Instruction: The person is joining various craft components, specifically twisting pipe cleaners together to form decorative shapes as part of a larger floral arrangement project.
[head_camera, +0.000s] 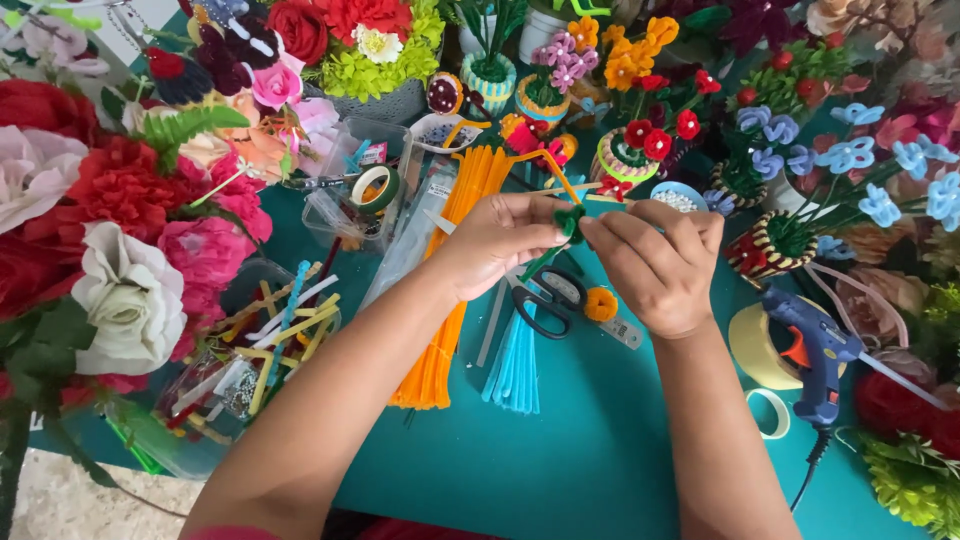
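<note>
1. The left hand (497, 240) and right hand (660, 262) meet above the teal surface (600, 450), fingertips pinched together on a small green fuzzy pipe-cleaner piece (571, 222).
2. It looks light, soft and bendable, probably easily crushed.
3. It is best gripped at its wire stem, where both hands now pinch.
4. Black-handled scissors (545, 300) lie just below.

Head view. Two bare forearms enter from the lower edge, either side of the teal table (600, 450). No sleeves over forearms or wrists; no watch, bracelet or ring visible. Left hand (497, 243): nails short, unpainted as far as can be told. Right hand (655, 268): knuckles and back of hand in view, also bare. At the bottom edge, below the table's near rim, a thin strip of pink-red fabric shows; garment type cannot be told.
</note>
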